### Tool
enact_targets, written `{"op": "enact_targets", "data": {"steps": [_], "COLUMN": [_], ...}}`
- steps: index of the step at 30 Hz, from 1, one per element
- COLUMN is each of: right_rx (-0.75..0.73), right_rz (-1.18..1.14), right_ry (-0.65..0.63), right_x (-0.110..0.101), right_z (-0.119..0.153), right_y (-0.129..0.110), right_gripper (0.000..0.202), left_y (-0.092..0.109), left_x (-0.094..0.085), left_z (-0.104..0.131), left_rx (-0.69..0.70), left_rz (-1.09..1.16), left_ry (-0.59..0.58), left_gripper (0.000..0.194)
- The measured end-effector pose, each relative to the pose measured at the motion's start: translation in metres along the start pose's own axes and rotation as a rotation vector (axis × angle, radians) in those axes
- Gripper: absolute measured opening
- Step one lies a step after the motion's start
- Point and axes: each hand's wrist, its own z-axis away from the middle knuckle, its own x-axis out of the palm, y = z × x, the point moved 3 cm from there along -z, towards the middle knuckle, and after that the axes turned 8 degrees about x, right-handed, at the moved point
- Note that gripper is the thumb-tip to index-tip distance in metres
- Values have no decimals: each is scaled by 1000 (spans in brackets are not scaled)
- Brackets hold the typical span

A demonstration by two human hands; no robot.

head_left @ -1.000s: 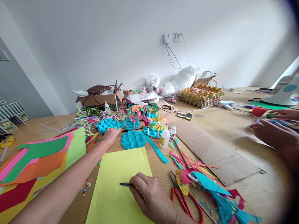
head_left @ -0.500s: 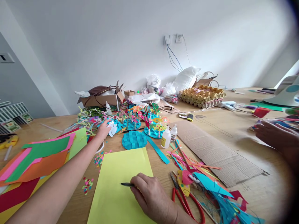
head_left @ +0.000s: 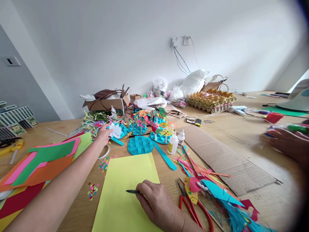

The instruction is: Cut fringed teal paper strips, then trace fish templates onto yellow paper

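My right hand (head_left: 156, 201) rests on a yellow sheet (head_left: 130, 174), its fingers closed round a dark pen (head_left: 132, 191) whose tip points left. My left hand (head_left: 103, 134) reaches out beyond the sheet and grips white paper cutouts (head_left: 115, 130) at their left edge. Just right of the cutouts are blue round bases (head_left: 140, 145), some bearing colourful paper fish (head_left: 165, 132) on small posts. Two glue bottles (head_left: 173, 143) stand upright beyond the yellow sheet, beside a blue paper strip (head_left: 165, 157).
Coloured paper sheets (head_left: 53, 148) lie at left. Red-handled pliers (head_left: 190, 206), paper scraps and a cardboard strip (head_left: 227, 161) lie at right. Egg trays (head_left: 211, 100) sit further back. Another person's hand (head_left: 285, 141) is at the far right edge.
My left hand has drawn slightly back with the white cutouts, which now show more fully. The other person's hand has shifted slightly. My right hand keeps the same pose on the sheet.
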Motion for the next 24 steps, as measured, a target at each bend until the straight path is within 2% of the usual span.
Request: {"op": "enact_targets", "data": {"steps": [4, 7, 10, 13, 15, 17, 19, 21, 24], "right_rx": [-8, -25, 70, 262, 359, 403, 418, 429, 442], "right_rz": [-15, -99, -286, -589, -811, -916, -929, -914, -866], "right_ry": [23, 112, 363, 705, 846, 872, 831, 773, 717], "right_x": [1, -11, -42, -78, -94, -102, -102, -96, -83], "right_z": [1, 0, -1, 3, 6, 8, 9, 10, 11], "right_y": [-1, -1, 9, 29, 40, 47, 52, 58, 68], "right_gripper": [11, 14, 12, 8, 9, 10, 10, 11, 15], "left_y": [12, 28, 47, 60, 64, 65, 64, 61, 52], "left_x": [-1, 9, 35, 68, 90, 109, 125, 138, 152], "left_z": [5, 20, 52, 98, 131, 162, 186, 201, 213], "left_rx": [85, 220, 416, 649, 818, 998, 1151, 1271, 1380], "left_rz": [-40, -123, -234, -356, -426, -476, -532, -596, -673], "left_ry": [-15, -71, -209, -414, -557, -706, -819, -881, -909], "left_gripper": [27, 29, 35, 30, 24, 22, 17, 19, 23]}}
